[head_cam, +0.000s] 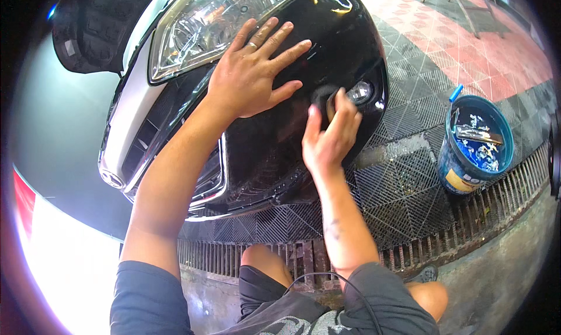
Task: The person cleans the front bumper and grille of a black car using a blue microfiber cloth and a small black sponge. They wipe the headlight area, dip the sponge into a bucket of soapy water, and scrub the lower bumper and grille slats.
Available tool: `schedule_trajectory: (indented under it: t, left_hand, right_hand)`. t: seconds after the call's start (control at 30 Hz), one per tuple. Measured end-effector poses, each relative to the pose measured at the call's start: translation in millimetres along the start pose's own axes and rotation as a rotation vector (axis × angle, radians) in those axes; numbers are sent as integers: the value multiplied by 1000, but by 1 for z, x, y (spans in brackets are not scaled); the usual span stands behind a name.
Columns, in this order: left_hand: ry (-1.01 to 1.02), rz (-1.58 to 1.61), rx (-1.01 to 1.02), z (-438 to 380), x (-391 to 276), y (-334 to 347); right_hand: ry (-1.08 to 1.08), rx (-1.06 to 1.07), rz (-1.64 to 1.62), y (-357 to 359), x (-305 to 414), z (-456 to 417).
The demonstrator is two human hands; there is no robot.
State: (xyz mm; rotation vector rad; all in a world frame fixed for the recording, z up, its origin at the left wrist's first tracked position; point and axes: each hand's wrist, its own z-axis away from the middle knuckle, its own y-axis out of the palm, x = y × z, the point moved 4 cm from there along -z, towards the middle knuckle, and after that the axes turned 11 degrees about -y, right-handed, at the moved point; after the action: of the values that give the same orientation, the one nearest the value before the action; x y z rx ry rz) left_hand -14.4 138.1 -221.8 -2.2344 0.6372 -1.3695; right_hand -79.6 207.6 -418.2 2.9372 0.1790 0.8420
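Note:
My left hand lies palm down with spread fingers on the black front bumper of a car, just below the clear headlamp. A ring is on one of its fingers. Lower on the bumper, my right hand grips a small dark pad between thumb and fingers, beside the round fog lamp. The hand is blurred, and its fingers hide much of the pad. Chrome trim edges the lower grille to the left.
A blue bucket with liquid, a flat tool and white scraps stands at right on ribbed floor tiles. A metal drain grate runs before my knees. The car's hood is raised. A wooden stand is farther back.

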Motion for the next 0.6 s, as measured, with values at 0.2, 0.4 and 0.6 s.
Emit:
schedule_trajectory:
  t: [0.2,0.4,0.6]
  left_hand:
    - [7,-71,7,6,7,-3]
    - [10,-49,-24,0,7,-3]
    - [9,-33,-52,4,9,0]
  right_hand:
    - [203,-88,-59,13,-21,-41]
    - [39,-35,-50,8,-14,-27]
    - [121,-77,-66,15,-7,-15]
